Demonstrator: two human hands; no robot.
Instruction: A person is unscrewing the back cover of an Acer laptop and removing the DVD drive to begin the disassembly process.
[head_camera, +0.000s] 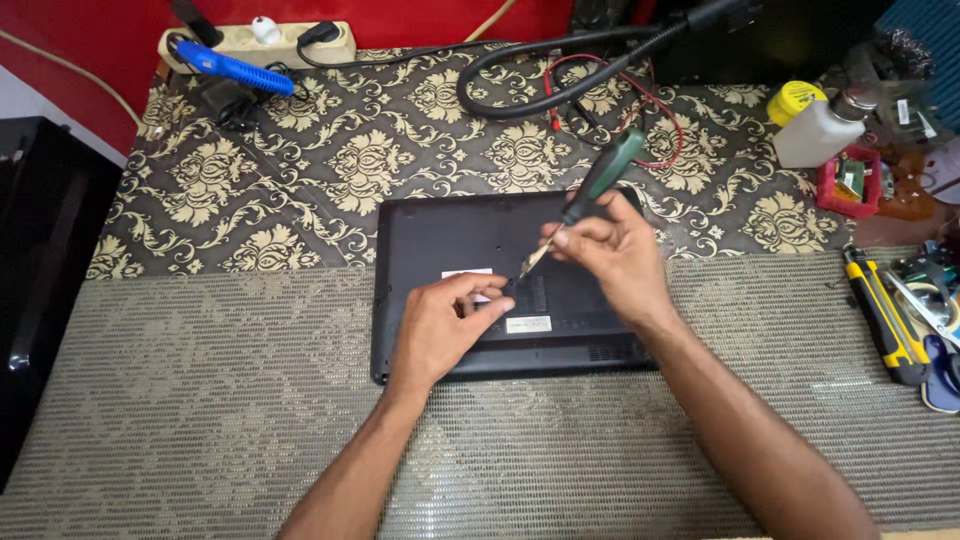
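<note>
At the middle of the patterned cloth-covered counter (250, 330), a black rectangular laptop (430, 235) lies underside up. A green-handled screwdriver (600, 180) is gripped in the right hand (610, 250), tip at a screw. The left hand (445, 325) rests on the case, fingers (490, 300) curled, holding nothing. A screw appears to be under work; steady, square pressure is called for.

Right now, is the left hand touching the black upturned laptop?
Touching. The head view shows the left hand resting palm-down on the black upturned laptop, fingers pressed beside its white label.
</note>
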